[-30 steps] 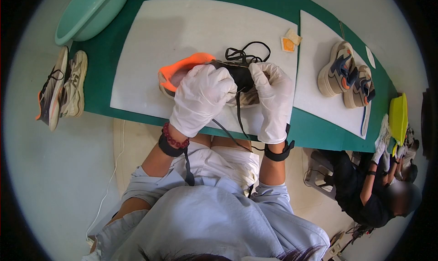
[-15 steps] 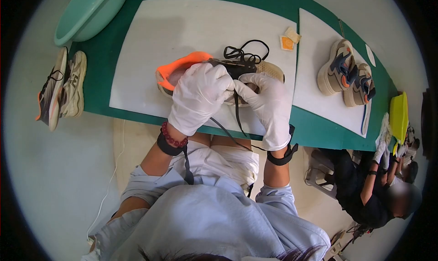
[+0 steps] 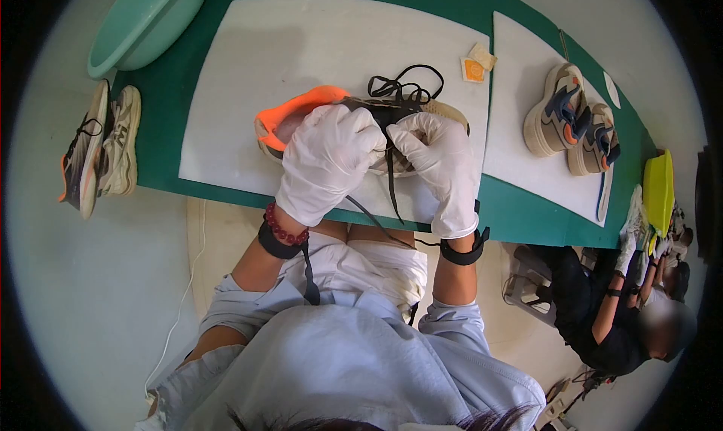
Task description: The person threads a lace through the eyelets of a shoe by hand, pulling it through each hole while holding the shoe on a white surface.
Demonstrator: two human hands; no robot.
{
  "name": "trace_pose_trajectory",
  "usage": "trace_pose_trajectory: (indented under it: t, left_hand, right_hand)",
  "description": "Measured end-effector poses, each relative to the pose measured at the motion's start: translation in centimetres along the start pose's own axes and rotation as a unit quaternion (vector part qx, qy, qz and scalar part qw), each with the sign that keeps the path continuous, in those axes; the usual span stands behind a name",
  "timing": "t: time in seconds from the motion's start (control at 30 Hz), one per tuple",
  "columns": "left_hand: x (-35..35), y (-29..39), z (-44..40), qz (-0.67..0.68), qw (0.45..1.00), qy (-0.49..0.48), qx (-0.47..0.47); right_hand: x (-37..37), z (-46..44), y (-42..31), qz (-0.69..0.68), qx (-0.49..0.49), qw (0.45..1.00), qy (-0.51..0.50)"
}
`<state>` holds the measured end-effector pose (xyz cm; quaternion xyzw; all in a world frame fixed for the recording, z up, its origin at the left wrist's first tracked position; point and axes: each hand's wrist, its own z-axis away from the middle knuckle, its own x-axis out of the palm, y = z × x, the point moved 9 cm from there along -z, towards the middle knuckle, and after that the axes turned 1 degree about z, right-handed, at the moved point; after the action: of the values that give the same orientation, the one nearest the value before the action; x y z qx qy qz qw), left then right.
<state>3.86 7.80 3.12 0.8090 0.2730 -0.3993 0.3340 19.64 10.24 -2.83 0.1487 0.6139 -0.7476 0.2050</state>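
Note:
A sneaker (image 3: 305,99) with an orange collar lies on the white mat in front of me, its heel to the left and its beige toe to the right. Its black shoelace (image 3: 391,186) hangs down over the near side, and more lace loops out past the far side. My left hand (image 3: 327,156), in a white glove, is closed at the middle of the shoe, fingers pinched at the lace. Opposite it, my right hand (image 3: 440,160), also gloved, pinches at the lacing with curled fingers. Both hands hide much of the upper and the exact grip.
The white mat (image 3: 256,39) lies on a green table (image 3: 158,148). Two sneakers (image 3: 561,111) stand on another mat at right, and another pair (image 3: 120,141) sits at the left edge. A basin (image 3: 147,24), small packets (image 3: 474,68) and a co-worker (image 3: 602,310) are also around.
My right hand has shifted slightly left and away from me, its fingers curling more and covering more of the shoe's toe end. My left hand stays almost in place.

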Motion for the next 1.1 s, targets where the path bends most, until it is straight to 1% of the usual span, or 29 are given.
trace_pose_trajectory:
  t: [0.13, 0.23, 0.43, 0.53, 0.63, 0.83, 1.1]
  left_hand:
    - [-0.04, 0.1, -0.12, -0.008, 1.0, -0.012, 0.0]
    - [0.03, 0.09, -0.13, -0.006, 1.0, -0.013, 0.002]
    - [0.08, 0.0, -0.03, -0.002, 1.0, -0.01, 0.005]
    - [0.14, -0.07, 0.05, 0.003, 1.0, -0.007, 0.006]
    - [0.24, -0.12, 0.08, 0.003, 1.0, -0.007, 0.008]
    - [0.19, -0.04, 0.14, 0.0, 1.0, -0.009, 0.014]
    - [0.04, 0.13, 0.13, -0.009, 1.0, -0.006, 0.018]
  right_hand:
    - [-0.31, -0.05, -0.42, 0.032, -0.005, 0.999, 0.018]
    - [-0.12, -0.17, 0.03, 0.009, -0.013, 1.0, 0.019]
    - [-0.44, 0.0, -0.12, -0.061, 0.024, 0.997, 0.04]
    - [-0.56, -0.04, -0.04, -0.073, 0.004, 0.996, 0.052]
    - [-0.45, -0.04, 0.11, -0.091, 0.047, 0.994, 0.043]
    - [-0.51, -0.16, 0.01, -0.092, 0.045, 0.994, 0.043]
    - [-0.79, -0.04, -0.56, -0.139, 0.034, 0.988, 0.065]
